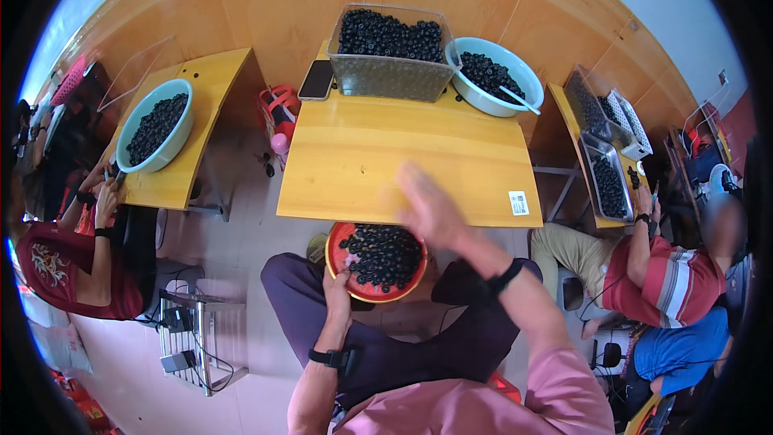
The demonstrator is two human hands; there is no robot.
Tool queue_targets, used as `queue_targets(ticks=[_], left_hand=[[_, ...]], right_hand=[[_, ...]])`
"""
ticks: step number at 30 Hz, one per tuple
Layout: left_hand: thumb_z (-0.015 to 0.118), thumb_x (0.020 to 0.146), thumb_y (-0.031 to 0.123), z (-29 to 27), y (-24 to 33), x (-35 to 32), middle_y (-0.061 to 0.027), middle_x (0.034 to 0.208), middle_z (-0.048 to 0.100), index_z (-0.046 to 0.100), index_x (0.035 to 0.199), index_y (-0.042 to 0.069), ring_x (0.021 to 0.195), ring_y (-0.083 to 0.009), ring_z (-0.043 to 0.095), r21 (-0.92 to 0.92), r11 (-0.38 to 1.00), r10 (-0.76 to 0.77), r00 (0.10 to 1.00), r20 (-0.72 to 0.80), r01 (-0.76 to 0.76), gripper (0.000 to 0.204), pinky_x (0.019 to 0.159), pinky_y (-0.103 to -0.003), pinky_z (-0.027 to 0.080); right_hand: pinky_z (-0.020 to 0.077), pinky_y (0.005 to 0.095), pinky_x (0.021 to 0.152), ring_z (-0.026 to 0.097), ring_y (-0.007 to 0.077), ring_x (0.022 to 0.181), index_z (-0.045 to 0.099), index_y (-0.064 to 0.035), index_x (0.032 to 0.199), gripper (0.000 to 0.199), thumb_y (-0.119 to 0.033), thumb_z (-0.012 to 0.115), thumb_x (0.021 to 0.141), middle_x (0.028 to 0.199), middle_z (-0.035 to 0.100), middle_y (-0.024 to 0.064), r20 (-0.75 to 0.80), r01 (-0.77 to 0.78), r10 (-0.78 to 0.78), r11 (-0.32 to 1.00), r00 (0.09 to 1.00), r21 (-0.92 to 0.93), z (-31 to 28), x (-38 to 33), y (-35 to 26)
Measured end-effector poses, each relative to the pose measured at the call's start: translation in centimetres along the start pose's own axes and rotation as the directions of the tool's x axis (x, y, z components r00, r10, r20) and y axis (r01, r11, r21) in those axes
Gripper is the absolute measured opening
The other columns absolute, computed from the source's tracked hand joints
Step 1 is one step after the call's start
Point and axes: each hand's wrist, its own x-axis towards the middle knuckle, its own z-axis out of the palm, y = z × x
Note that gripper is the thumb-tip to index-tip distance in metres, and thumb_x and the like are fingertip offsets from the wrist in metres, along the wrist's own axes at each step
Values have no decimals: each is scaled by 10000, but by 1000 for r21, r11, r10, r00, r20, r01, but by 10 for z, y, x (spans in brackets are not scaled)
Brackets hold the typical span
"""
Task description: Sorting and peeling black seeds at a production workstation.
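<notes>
My left hand is closed on the near left rim of a round red bowl with a yellowish edge, held over my lap below the table's front edge. Small dark round pieces, whose kind I cannot make out, fill much of it; some red bottom shows at the left. Over the front part of the yellow wooden table, my right hand is blurred by motion. Its fingers stretch toward the far left, and I see nothing held in them.
At the table's back stand a clear plastic bin and a pale blue basin, both holding dark pieces; a white handle leans in the basin. A phone lies beside the bin. People work at tables left and right. A metal stool stands left.
</notes>
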Motion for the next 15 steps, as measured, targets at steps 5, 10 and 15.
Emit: queue_targets(ticks=[5, 10, 15], left_hand=[[471, 867, 28, -20, 12, 10, -87, 1299, 591, 464, 1399, 2, 1155, -198, 579, -25, 997, 75, 992, -99, -77, 533, 1022, -330, 449], [462, 885, 26, -45, 17, 30, -106, 1325, 581, 457, 1405, -2, 1170, -206, 576, -1, 988, 151, 965, -214, -155, 520, 1037, -335, 446], [480, 888, 44, -54, 35, 38, -115, 1342, 573, 456, 1418, 6, 1178, -219, 583, -2, 986, 161, 947, -279, -169, 532, 1027, -353, 465]], right_hand=[[209, 466, 1230, 254, 430, 1488, 330, 98, 1495, 830, -504, 551, 968, 1571, 288, 327, -104, -585, 583, 757, 806, -291, -38, 26, 147], [206, 474, 1233, 265, 443, 1480, 333, 114, 1483, 896, -530, 606, 924, 1562, 301, 334, 49, -361, 378, 909, 924, -211, 12, 79, 93], [249, 487, 1218, 318, 462, 1450, 366, 138, 1443, 940, -520, 698, 860, 1522, 350, 349, 111, 154, -152, 988, 982, -12, 96, 95, -59]])
